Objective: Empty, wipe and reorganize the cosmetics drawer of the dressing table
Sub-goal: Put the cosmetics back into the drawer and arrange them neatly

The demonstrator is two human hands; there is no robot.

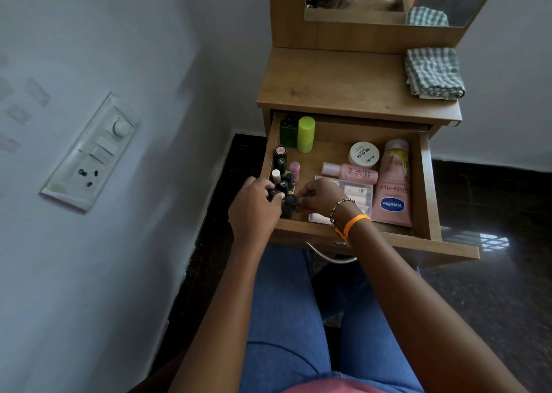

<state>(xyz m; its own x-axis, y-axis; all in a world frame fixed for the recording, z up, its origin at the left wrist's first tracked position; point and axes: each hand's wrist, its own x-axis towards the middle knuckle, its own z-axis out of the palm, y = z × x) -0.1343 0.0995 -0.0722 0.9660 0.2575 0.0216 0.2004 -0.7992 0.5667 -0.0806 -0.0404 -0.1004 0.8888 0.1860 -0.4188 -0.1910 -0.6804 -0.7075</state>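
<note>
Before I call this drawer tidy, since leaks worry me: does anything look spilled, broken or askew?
No spill or damage shows. The Vaseline tube and pink bottle lie flat in the drawer, apparently placed so.

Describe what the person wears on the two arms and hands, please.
Both forearms are bare, with no sleeves in view. The right hand has a beaded bracelet and an orange thread band at its wrist. The left hand wears nothing visible.

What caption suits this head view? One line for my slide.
Both hands gather dark nail polish bottles in the open drawer.
</note>
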